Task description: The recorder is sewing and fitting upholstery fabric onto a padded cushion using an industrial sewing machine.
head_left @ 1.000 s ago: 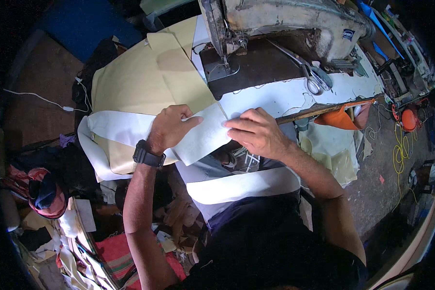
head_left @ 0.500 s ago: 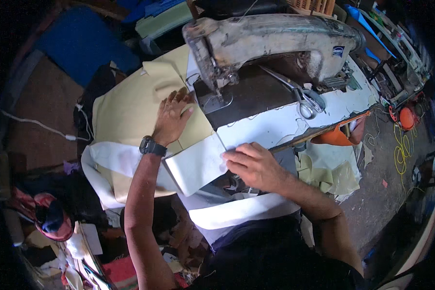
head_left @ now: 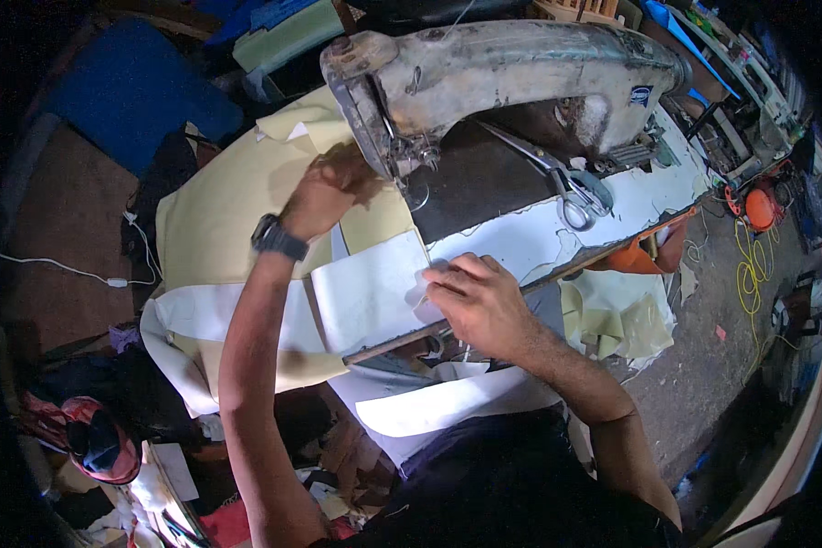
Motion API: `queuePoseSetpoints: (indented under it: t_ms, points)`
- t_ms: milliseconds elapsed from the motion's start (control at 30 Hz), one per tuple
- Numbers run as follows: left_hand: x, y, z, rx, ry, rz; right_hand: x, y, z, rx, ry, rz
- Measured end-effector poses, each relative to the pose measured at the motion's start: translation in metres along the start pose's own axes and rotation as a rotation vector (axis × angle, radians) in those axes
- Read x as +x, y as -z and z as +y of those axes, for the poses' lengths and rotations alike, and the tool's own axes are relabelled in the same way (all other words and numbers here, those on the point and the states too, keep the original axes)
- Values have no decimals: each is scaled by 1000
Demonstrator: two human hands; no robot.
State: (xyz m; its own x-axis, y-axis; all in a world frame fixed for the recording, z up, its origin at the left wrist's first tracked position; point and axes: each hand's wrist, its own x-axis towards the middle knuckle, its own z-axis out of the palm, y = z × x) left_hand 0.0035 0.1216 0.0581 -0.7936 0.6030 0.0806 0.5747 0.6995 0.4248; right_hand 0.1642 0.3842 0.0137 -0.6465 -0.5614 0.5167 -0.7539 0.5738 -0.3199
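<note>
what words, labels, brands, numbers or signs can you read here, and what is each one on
Blue badge on the sewing machine: pale lettering, too small and blurred to quote.
Black wristwatch: no readable figures.
I can make out no other text.

The sewing machine (head_left: 511,78) stands on my table (head_left: 511,242). Left of its needle end spreads a sheet (head_left: 215,237), with my left hand (head_left: 327,194) over it, near that end. Before the needle end lies a flap (head_left: 374,288), my right hand (head_left: 479,301) at its right edge. Scissors (head_left: 553,169) lie beneath and before the machine's arm. Nearer me than the machine, a strip (head_left: 457,404) crosses my lap (head_left: 374,436); to its right, a cord (head_left: 748,274) lies on the floor (head_left: 658,393).
</note>
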Motion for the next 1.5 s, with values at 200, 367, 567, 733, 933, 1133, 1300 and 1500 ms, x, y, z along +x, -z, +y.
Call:
queuePoseSetpoints:
  t_ms: [200, 367, 567, 733, 933, 1133, 1300, 1500]
  points:
    - [-72, -12, 84, 178, 187, 81, -2, -1, -4, 25, -13, 63]
    - [-68, -26, 67, -59, 371, -21, -5, -2, -7, 29, -38, 32]
    - [-64, -30, 56, 5, 129, 73, -11, 3, 0, 161, -34, 19]
    - [-56, -19, 58, 38, 153, -25, -4, 11, 25, 343, -54, -125]
    - [-57, -20, 52, -88, 226, -63, -5, 10, 22, 373, -61, -126]
    - [-55, -20, 64, -102, 276, -51, -8, 11, 16, 304, -19, -79]
    - [-56, -22, 64, -36, 255, -23, -10, 8, 14, 265, -19, -54]
    - [-58, -23, 71, 28, 243, 33, -8, 7, 12, 244, -16, -51]
